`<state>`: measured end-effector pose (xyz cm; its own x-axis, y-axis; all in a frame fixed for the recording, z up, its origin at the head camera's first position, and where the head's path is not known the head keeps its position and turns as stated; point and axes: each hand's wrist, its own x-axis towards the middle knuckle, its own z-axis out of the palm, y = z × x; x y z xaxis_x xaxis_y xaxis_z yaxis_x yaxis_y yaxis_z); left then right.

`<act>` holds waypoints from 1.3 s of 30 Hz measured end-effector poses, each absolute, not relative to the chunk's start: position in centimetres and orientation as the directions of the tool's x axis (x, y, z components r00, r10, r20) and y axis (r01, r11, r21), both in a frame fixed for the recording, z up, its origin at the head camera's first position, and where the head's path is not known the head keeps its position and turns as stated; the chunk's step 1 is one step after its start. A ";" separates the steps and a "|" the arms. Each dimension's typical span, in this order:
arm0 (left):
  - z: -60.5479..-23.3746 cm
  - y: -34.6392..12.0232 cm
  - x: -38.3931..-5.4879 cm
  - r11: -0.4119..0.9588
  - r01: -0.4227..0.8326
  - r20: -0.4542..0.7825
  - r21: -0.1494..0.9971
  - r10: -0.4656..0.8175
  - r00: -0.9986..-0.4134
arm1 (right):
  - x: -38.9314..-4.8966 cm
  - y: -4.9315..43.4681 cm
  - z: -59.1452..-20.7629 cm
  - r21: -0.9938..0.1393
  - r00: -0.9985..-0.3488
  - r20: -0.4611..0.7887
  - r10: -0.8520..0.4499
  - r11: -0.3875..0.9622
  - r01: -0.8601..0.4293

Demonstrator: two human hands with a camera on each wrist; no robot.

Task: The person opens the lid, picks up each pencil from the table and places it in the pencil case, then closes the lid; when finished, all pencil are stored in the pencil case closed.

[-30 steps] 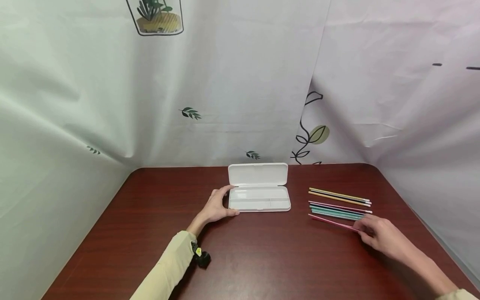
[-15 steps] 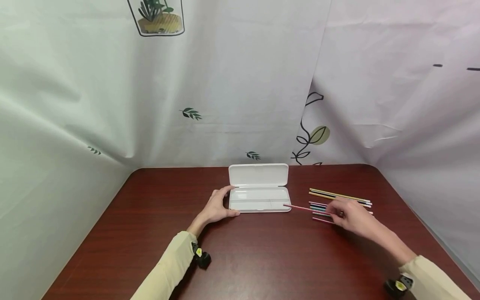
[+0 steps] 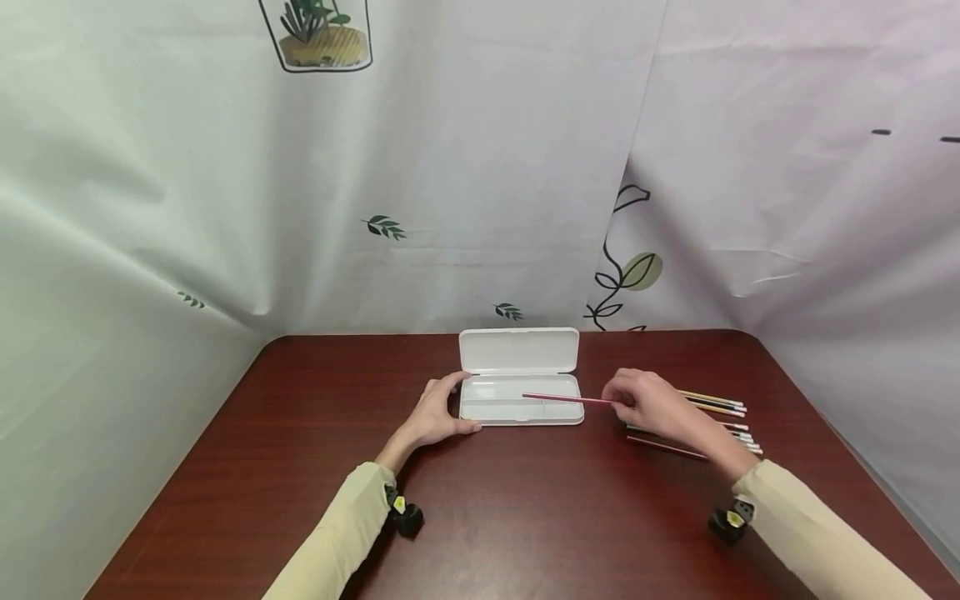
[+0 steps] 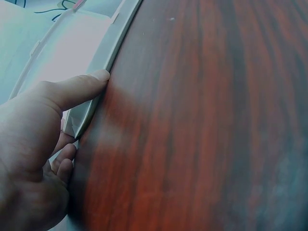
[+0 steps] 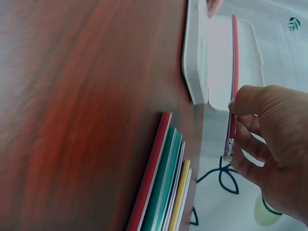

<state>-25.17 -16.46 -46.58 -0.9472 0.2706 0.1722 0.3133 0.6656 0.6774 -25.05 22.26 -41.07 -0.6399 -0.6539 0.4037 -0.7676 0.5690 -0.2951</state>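
Observation:
A white pencil case point(image 3: 517, 411) lies with its lid raised at the back middle of the table. My left hand point(image 3: 430, 414) grips its left end, thumb on the front edge and fingers round the far side; in the left wrist view the thumb point(image 4: 84, 89) presses along the rim. My right hand point(image 3: 648, 404) pinches a red pencil point(image 3: 558, 398) near its eraser end. The pencil's other end reaches over the case's tray in the head view. In the right wrist view the metal band and eraser point(image 5: 229, 149) stick out below the fingers.
Right of the case lie several more pencils, partly hidden under my right hand: yellow ones point(image 3: 712, 397), green ones point(image 5: 166, 175) and a red one point(image 5: 153, 166). A pale patterned cloth point(image 3: 480, 167) hangs behind the dark red wooden table point(image 3: 525, 508).
My right hand has picked up a red pencil from the right-hand group and carried it left until it overlaps the case. My left hand stays at the case's left end.

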 end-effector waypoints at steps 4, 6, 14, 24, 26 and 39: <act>-46.7 -16.5 -25.2 0.667 0.315 0.177 0.675 0.268 -0.947 | -25.6 20.9 -40.8 -0.306 -0.651 0.389 -0.652 0.575 -0.759; -46.6 -16.5 -25.1 0.665 0.318 0.183 0.676 0.267 -0.946 | -25.9 20.3 -40.6 -0.312 -0.660 0.371 -0.653 0.582 -0.751; -46.5 -16.3 -25.0 0.661 0.320 0.185 0.679 0.268 -0.945 | -27.0 17.9 -40.4 -0.326 -0.675 0.326 -0.662 0.591 -0.738; -46.5 -16.4 -25.1 0.664 0.329 0.189 0.671 0.276 -0.942 | -28.1 15.6 -40.9 -0.322 -0.662 0.291 -0.691 0.581 -0.748; -46.5 -16.4 -25.1 0.663 0.325 0.186 0.674 0.273 -0.944 | -28.3 15.2 -41.0 -0.328 -0.667 0.282 -0.690 0.584 -0.742; -46.7 -16.4 -25.1 0.666 0.325 0.187 0.671 0.272 -0.944 | -29.3 13.9 -41.9 -0.336 -0.658 0.250 -0.710 0.574 -0.747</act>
